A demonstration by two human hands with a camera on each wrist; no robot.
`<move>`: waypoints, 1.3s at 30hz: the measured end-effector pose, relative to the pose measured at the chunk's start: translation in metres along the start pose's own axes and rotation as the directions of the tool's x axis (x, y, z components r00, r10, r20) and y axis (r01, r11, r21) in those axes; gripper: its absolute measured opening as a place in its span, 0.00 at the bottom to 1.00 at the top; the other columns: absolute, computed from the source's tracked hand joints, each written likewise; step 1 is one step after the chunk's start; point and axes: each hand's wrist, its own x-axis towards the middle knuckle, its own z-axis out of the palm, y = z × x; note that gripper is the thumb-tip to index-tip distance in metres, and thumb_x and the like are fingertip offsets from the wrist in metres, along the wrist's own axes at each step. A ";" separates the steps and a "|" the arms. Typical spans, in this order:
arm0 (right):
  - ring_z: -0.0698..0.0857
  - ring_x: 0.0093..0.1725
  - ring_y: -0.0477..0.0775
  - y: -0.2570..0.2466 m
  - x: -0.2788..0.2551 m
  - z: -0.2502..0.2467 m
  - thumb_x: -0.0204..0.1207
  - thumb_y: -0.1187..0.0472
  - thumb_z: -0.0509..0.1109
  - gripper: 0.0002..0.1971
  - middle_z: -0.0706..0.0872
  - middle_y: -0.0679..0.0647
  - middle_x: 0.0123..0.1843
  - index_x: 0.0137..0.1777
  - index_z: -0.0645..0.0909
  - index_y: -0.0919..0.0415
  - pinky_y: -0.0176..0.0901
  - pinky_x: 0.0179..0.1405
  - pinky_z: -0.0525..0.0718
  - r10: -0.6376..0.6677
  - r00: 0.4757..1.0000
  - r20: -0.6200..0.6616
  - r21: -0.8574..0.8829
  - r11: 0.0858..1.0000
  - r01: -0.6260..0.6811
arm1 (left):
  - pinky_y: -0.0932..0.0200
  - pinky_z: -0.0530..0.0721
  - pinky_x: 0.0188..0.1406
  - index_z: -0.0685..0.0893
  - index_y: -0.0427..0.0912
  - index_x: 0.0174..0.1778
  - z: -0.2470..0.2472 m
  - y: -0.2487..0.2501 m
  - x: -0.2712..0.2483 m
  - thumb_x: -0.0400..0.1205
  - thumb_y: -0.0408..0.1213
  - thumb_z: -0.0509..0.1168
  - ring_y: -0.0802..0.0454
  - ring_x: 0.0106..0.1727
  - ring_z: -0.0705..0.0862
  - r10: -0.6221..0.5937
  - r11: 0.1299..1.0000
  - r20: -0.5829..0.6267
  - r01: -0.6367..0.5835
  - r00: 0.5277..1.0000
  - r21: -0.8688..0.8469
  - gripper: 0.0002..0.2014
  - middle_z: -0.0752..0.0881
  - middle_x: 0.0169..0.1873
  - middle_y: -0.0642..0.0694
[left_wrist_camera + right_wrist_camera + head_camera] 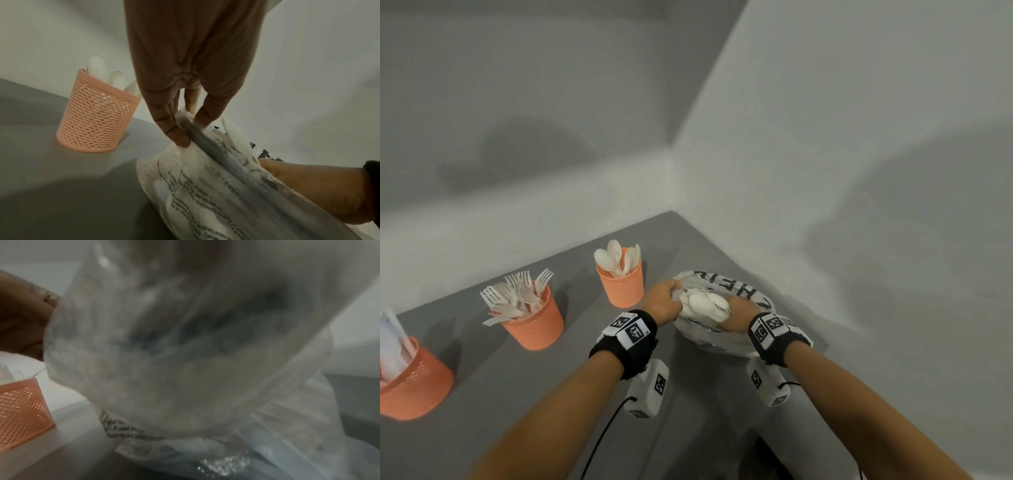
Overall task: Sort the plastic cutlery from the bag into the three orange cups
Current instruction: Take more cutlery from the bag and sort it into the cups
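Left hand (661, 301) pinches the bag (726, 341) rim at its left edge, thumb and fingers (174, 131) closed on the plastic. Right hand (739, 317) is down in the bag mouth, wrapped round a bundle of white spoons (703, 304); exact finger lie hidden by the film, right wrist view is just blurred plastic. Bag sits on the grey table (551, 394) near the back right corner, just right of the spoon cup (621, 284). Fork cup (536, 323) is further left, third cup (410, 387) at far left with what look like knives. Step in hand, as I read it: lift the spoon bunch out. To do it clean: hold the rim taut with the left so the film doesn't drag up, pull the bunch straight out, check no fork is tangled in. Spoon bowls are fanned out upward and left, overlapping; handles run down into the bag toward the right hand, so long axis is roughly left to right and tilted, hard to fix exactly. Judgement: rotate to vertical, handles down, before dropping into the spoon cup, matching the bowls-up ones already there.
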 end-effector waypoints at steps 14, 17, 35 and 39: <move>0.80 0.52 0.57 0.007 0.000 -0.017 0.71 0.64 0.73 0.22 0.83 0.61 0.54 0.65 0.77 0.66 0.42 0.50 0.78 0.047 0.998 -0.045 0.345 0.938 -0.029 | 0.58 0.85 0.40 0.70 0.37 0.74 0.001 0.001 -0.001 0.78 0.22 0.60 0.42 0.50 0.82 -0.024 0.996 0.046 0.028 0.999 -0.079 0.26 0.74 0.71 0.35; 0.77 0.51 0.53 0.003 -0.003 -0.021 0.73 0.67 0.71 0.19 0.80 0.56 0.50 0.63 0.77 0.67 0.43 0.52 0.77 0.020 0.996 -0.087 0.413 0.910 0.018 | 0.60 0.85 0.39 0.69 0.37 0.75 -0.001 0.002 -0.001 0.79 0.24 0.60 0.45 0.48 0.81 -0.013 0.996 0.069 0.019 0.998 -0.085 0.26 0.73 0.72 0.37; 0.83 0.29 0.45 -0.012 -0.018 -0.048 0.72 0.75 0.68 0.08 0.82 0.57 0.33 0.50 0.79 0.68 0.26 0.25 0.80 0.029 0.998 -0.061 0.730 0.683 0.025 | 0.33 0.43 0.79 0.76 0.56 0.71 0.027 0.006 -0.021 0.85 0.46 0.54 0.35 0.82 0.34 0.152 0.777 0.116 -0.191 0.982 0.600 0.19 0.35 0.82 0.38; 0.82 0.32 0.47 -0.008 -0.019 -0.048 0.72 0.73 0.69 0.07 0.82 0.56 0.35 0.49 0.78 0.65 0.33 0.34 0.84 -0.007 0.998 -0.070 0.702 0.710 0.054 | 0.31 0.39 0.77 0.77 0.56 0.70 0.036 0.011 -0.025 0.85 0.49 0.52 0.36 0.82 0.33 0.179 0.690 0.152 -0.234 0.972 0.685 0.18 0.34 0.82 0.40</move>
